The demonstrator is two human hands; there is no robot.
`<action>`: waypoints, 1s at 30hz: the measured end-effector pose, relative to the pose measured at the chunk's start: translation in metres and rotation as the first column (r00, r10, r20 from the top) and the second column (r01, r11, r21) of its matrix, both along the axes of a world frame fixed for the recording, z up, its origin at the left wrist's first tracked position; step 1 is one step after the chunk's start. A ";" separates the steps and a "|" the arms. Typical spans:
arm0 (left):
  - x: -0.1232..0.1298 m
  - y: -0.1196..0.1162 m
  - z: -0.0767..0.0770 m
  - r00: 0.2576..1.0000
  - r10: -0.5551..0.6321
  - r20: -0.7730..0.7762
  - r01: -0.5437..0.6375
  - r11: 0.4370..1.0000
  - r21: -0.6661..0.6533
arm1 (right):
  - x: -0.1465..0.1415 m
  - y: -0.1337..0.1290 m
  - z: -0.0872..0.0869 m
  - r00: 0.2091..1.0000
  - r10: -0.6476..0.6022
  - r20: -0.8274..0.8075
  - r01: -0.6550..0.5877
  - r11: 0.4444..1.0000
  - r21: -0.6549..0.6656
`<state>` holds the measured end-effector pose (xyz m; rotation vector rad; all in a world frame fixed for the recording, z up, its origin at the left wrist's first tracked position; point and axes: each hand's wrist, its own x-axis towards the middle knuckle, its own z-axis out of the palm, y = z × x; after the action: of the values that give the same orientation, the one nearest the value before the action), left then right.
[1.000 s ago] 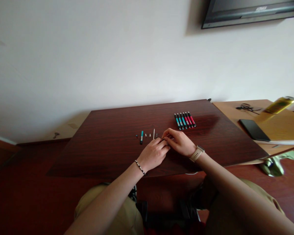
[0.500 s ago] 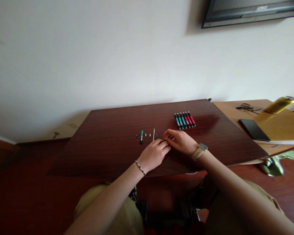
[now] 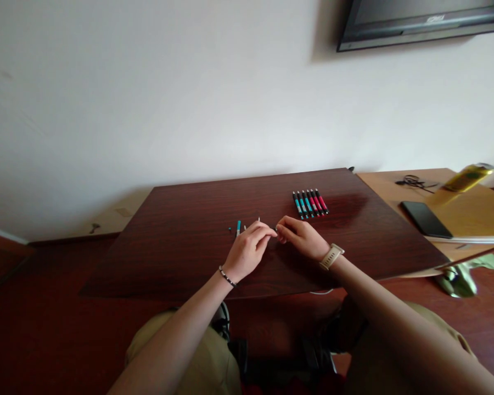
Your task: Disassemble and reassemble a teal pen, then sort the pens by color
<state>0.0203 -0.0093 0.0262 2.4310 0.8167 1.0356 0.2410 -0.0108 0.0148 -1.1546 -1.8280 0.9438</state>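
Note:
My left hand [image 3: 249, 248] and my right hand [image 3: 304, 240] meet over the table, fingertips almost touching. Both are closed in a pinch at a tiny dark piece [image 3: 275, 229], mostly covered by the fingers; its kind is too small to make out. Left of my left hand lie a teal pen barrel [image 3: 239, 226], its lower part covered by the hand, and a small teal piece [image 3: 229, 228]. Only the tip of a thin white refill [image 3: 259, 219] shows above my left hand. A small white piece [image 3: 245, 227] peeks out beside the knuckles.
Several teal and pink click pens [image 3: 310, 203] lie in a row behind my right hand on the dark wooden table [image 3: 189, 219]. On the lighter desk at right are a black phone [image 3: 426, 219], a cable [image 3: 414, 181] and a yellow can [image 3: 467, 178]. A screen [image 3: 428, 22] hangs above.
My left hand has lifted and shifted slightly left, now covering much of the row of small parts. A tiny dark piece has come into view between the fingertips. My right hand stays nearly in place.

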 end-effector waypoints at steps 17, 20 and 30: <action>0.003 -0.004 -0.001 0.994 0.000 0.112 0.011 0.996 -0.093 | -0.015 -0.007 -0.007 0.998 -0.044 -0.048 0.036 0.987 -0.155; 0.005 -0.002 -0.005 0.994 0.040 0.105 -0.032 0.997 -0.074 | -0.019 -0.009 -0.006 0.994 -0.031 -0.104 0.007 0.976 -0.218; 0.004 -0.001 -0.005 0.993 0.110 0.034 -0.108 0.993 -0.037 | -0.023 -0.011 -0.005 0.990 -0.066 -0.127 0.042 0.982 -0.182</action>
<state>0.0241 -0.0103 0.0211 2.3549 0.9566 1.0917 0.2183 -0.0219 0.0095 -1.2135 -1.6244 1.1442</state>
